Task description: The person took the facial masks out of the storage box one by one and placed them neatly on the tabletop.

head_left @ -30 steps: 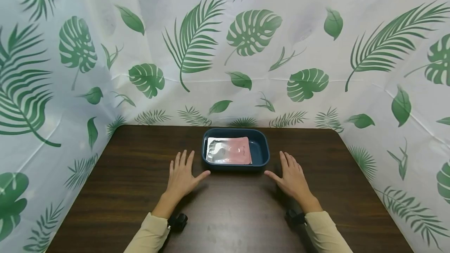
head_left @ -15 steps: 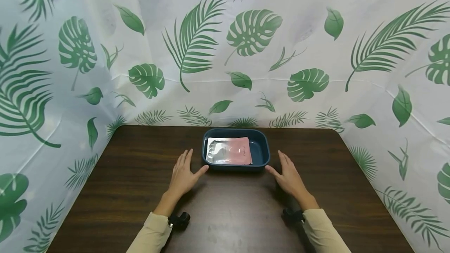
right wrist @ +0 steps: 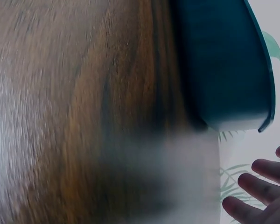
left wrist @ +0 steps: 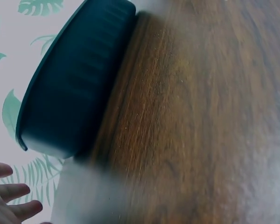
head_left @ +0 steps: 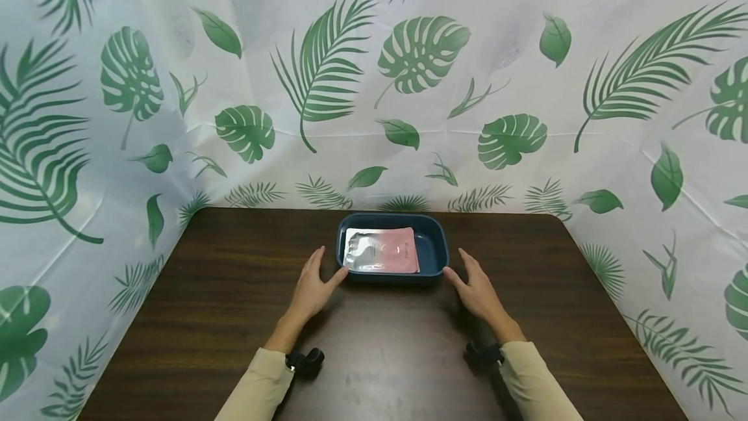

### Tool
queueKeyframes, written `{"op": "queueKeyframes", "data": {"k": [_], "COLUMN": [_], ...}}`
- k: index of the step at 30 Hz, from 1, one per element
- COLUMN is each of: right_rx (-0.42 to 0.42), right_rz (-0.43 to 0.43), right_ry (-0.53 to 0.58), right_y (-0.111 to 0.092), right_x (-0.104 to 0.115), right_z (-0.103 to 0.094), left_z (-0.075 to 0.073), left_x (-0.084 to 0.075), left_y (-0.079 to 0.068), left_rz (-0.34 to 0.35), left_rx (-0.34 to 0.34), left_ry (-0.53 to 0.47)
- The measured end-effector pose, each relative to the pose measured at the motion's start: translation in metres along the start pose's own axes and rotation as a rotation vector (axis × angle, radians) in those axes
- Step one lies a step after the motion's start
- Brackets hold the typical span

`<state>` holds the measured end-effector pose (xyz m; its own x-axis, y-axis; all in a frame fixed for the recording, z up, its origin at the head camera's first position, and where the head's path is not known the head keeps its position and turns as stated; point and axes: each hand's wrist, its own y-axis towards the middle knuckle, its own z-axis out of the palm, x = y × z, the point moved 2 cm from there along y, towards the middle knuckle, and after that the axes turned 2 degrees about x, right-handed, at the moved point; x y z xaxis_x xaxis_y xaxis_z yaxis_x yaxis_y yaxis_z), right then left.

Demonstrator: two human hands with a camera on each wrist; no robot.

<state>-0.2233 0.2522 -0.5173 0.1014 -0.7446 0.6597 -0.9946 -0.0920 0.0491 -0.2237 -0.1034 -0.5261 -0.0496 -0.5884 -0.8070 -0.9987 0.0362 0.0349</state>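
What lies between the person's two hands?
A blue tray holding a pink-and-silver packet lies between the left hand and right hand, as the head view shows.

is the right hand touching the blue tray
Cannot tell: head view shows the right hand, thumb beside the blue tray, contact unclear; right wrist view misses the thumb.

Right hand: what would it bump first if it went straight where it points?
Probably the blue tray, near its right end; the right hand slants toward it, but depth is unclear.
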Motion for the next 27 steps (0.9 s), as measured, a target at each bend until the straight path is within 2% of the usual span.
{"op": "queueKeyframes", "data": {"k": [5,12,17,22,27], "right_rx": [0.001,0.030,0.061,0.065,0.040], "right_rz": [0.009,0.056,0.093,0.092,0.078], "right_ry": [0.073,0.137,0.161,0.199,0.226], "right_y": [0.004,0.010,0.014,0.017,0.018], "right_x": [0.001,0.001,-0.001,-0.001,0.000], "right_z": [0.004,0.011,0.014,0.018,0.019], "left_z": [0.004,0.012,0.018,0.021,0.023], "left_x": [0.000,0.000,0.000,0.000,-0.001], "left_y": [0.006,0.012,0.015,0.017,0.020], "left_rz": [-0.007,0.028,0.033,0.051,0.041], "left_rx": [0.011,0.008,0.014,-0.002,-0.024], "left_ry": [-0.036,-0.059,-0.120,-0.194,-0.246]}}
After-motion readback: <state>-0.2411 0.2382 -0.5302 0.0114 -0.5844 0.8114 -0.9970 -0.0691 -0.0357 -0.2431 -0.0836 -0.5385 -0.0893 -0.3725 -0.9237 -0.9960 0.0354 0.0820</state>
